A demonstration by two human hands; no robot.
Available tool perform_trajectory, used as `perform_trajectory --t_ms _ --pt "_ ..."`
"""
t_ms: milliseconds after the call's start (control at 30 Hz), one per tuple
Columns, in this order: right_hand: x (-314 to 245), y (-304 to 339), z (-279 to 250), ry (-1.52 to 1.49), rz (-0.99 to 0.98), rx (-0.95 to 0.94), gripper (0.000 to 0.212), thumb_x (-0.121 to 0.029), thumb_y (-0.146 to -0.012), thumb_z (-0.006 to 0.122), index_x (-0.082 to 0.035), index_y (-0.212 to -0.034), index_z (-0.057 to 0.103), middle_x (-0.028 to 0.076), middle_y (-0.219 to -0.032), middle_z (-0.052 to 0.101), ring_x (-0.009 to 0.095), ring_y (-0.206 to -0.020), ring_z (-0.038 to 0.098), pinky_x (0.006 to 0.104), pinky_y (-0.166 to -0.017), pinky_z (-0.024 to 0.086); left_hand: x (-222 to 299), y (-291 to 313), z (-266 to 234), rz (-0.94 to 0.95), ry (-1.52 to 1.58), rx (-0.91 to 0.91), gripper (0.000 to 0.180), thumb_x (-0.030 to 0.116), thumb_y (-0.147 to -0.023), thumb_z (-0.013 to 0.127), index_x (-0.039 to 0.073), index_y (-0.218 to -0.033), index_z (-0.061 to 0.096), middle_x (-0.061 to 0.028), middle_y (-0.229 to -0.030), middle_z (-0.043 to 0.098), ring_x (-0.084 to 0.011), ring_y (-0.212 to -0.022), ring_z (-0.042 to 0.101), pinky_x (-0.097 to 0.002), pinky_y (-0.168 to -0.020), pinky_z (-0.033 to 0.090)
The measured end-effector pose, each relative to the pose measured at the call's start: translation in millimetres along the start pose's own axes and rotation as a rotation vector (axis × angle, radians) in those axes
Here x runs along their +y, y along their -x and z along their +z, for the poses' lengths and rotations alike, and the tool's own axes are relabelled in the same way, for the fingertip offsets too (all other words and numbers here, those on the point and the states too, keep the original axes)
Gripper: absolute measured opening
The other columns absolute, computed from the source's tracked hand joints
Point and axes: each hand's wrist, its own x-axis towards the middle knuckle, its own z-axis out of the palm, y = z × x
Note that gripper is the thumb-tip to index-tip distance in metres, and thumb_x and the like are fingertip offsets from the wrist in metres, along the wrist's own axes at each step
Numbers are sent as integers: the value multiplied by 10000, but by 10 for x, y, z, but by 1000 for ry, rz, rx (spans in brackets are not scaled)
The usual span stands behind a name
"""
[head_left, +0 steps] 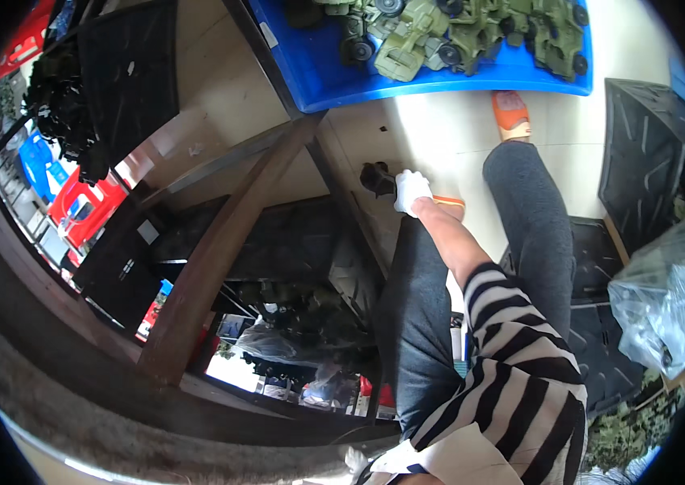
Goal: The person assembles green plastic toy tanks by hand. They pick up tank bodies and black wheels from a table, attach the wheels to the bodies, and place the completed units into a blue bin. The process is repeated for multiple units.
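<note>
My right hand (413, 192), in a white glove, reaches down beside my left knee with its fingers closed. It grips a small dark piece (376, 179), whose kind I cannot make out, low over the floor. A white-gloved part of what looks like my left hand (355, 460) shows at the lower edge by the table; its fingers are too hidden to read. Ahead of my feet stands a blue bin (334, 95) holding several olive-green toy military vehicles (415, 40) with black wheels.
A brown wooden table frame (229, 242) and its worn edge (156, 428) run along my left. Black crates (641, 153) stand at the right, near a clear plastic bag (661, 291) and camouflage-coloured pieces (633, 428). Red crates (88, 210) show beyond the frame.
</note>
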Motion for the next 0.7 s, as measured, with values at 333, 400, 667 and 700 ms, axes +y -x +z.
perform_trajectory --t_ms 333,400,667,700 --pt "-519 760 -2081 -695 -3 98 500 -328 -740 729 -14 -1117 633 197 -1001 710 360 -987 681 457 -883 533 -197 206 -144 -135 133 -61 737 317 -956 534 64 -1555 186 -167 -1502 314 -228 -1201 455 -407 -1073 365" --pt "-670 350 -2327 -828 -47 148 561 -363 -754 749 -15 -1170 610 207 -1082 686 367 -1041 659 461 -901 524 -196 256 -178 -181 148 -70 727 313 -961 523 74 -1559 184 -151 -1499 324 -205 -1182 476 -393 -1066 380" --pt "-633 829 -1914 -420 -125 367 668 -352 -904 624 -19 -1443 412 271 -1350 529 423 -1206 546 444 -1031 449 -640 849 81 -104 -189 -404 682 230 -896 693 -68 -1426 383 -284 -1316 501 -408 -1148 538 -501 -1003 443" --pt "-575 1050 -1710 -378 -126 319 621 -374 -913 587 -24 -1410 459 267 -1324 553 426 -1197 551 450 -1031 452 -324 614 23 -116 -131 -234 684 252 -884 707 -68 -1409 408 -282 -1285 516 -418 -1122 543 -507 -993 453"
